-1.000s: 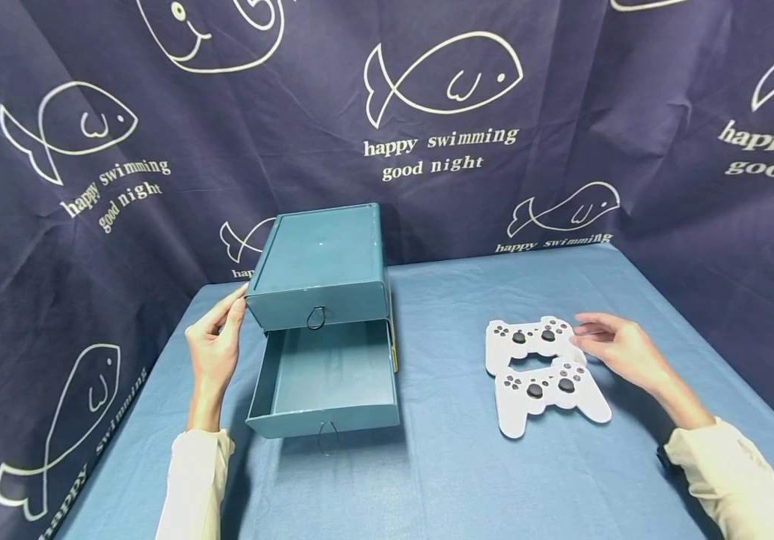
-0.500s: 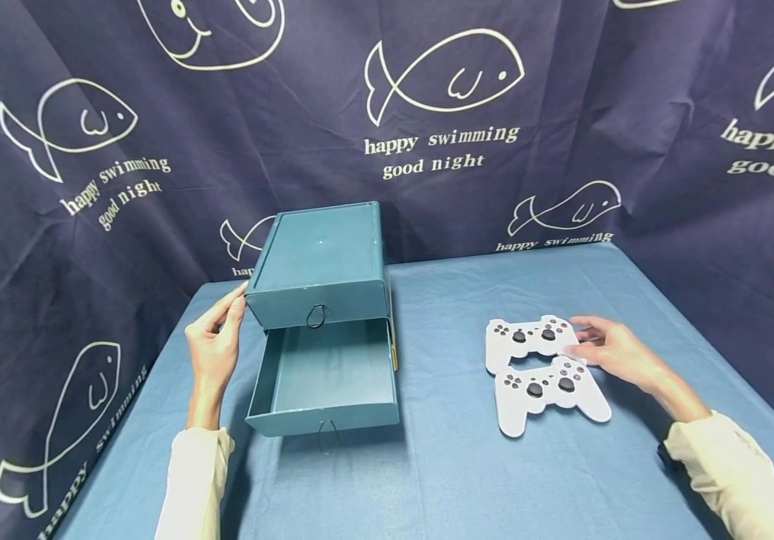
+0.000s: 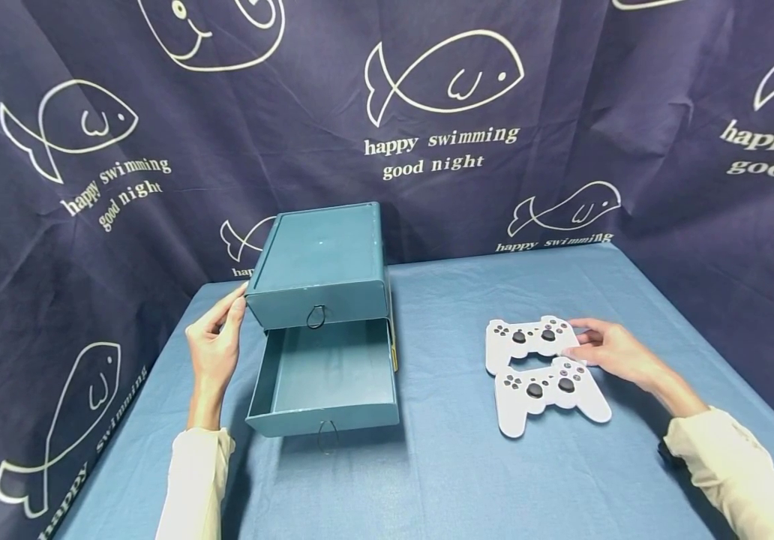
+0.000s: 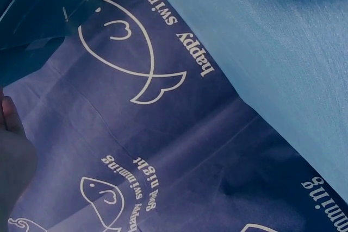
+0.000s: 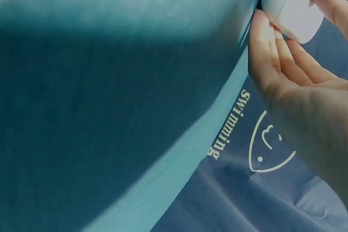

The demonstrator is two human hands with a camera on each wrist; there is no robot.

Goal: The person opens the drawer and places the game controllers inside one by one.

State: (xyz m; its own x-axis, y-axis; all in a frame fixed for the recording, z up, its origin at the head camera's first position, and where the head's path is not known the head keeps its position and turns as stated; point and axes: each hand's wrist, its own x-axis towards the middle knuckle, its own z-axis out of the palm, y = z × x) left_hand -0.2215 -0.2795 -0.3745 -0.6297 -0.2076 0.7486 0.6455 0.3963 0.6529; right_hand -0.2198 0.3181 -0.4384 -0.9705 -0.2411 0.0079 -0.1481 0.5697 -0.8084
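Observation:
Two white game controllers lie on the blue cloth in the head view: the far controller (image 3: 531,336) and the near controller (image 3: 552,391), which touch or overlap slightly. My right hand (image 3: 619,358) holds the far one's right grip between thumb and fingers. In the right wrist view the fingers (image 5: 262,47) press under that rounded white grip (image 5: 293,12). A teal drawer cabinet (image 3: 319,251) stands left of centre, its lower drawer (image 3: 333,367) pulled out and bare. My left hand (image 3: 214,337) touches the cabinet's front left corner with fingertips and thumb. The left wrist view cuts off most of this hand.
The upper drawer (image 3: 353,301) is closed and has a dark wire loop (image 3: 316,318). Another loop (image 3: 327,435) hangs from the lower drawer front. A navy curtain (image 3: 441,202) with fish prints surrounds the blue tablecloth (image 3: 448,465).
My right hand has moved slightly forward and left, and its thumb and fingers have closed on the far controller's right grip. The left hand and the cabinet have stayed put.

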